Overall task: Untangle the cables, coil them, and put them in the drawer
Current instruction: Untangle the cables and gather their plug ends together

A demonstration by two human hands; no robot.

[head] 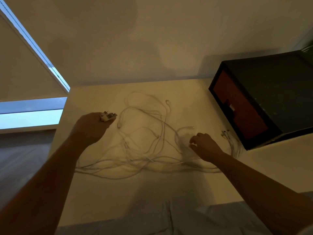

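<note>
A tangle of thin white cables (144, 136) sprawls over the middle of the white table (194, 184). My left hand (92, 127) grips a bunch of cable plug ends (108, 116) above the table's left side. My right hand (204, 145) hovers over the tangle's right part with its fingers curled down at a blurred cable loop (185, 138); whether it pinches the cable I cannot tell. Another bundle of cable ends (232, 141) lies by the dark drawer box (271, 99), whose reddish-brown drawer front (237, 106) is closed.
The drawer box stands at the table's right back against the wall. A window with a roller blind (25, 70) is at the left, beyond the table's left edge. Wood floor (20, 163) shows at the lower left. My lap in light fabric (169, 221) is below the table's front edge.
</note>
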